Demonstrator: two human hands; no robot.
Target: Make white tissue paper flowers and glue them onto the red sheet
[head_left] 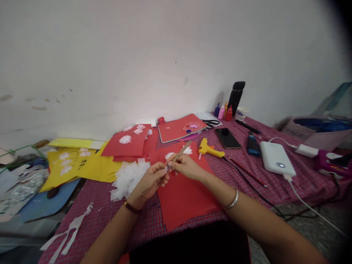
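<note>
My right hand [185, 167] is closed around a thin tan stick [183, 149], which slants up and away from the fingers. Its lower end is hidden among my fingertips. My left hand [157, 176] meets it there, thumb and fingers pinched together, and what they hold is too small to make out. Both hands are above a stack of red paper sheets [189, 201]. White ruffled paper flowers [187, 150] lie on the top sheet, partly behind my hands. Beside my left hand is a heap of white tissue pieces [129, 181].
A yellow glue gun [210, 149] lies right of the red sheets, its black cord trailing right. Farther right are a phone [227, 138], a red pencil [247, 171] and a white power bank [277, 158]. Yellow sheets [96, 165] and flowered red sheets [132, 145] are at left.
</note>
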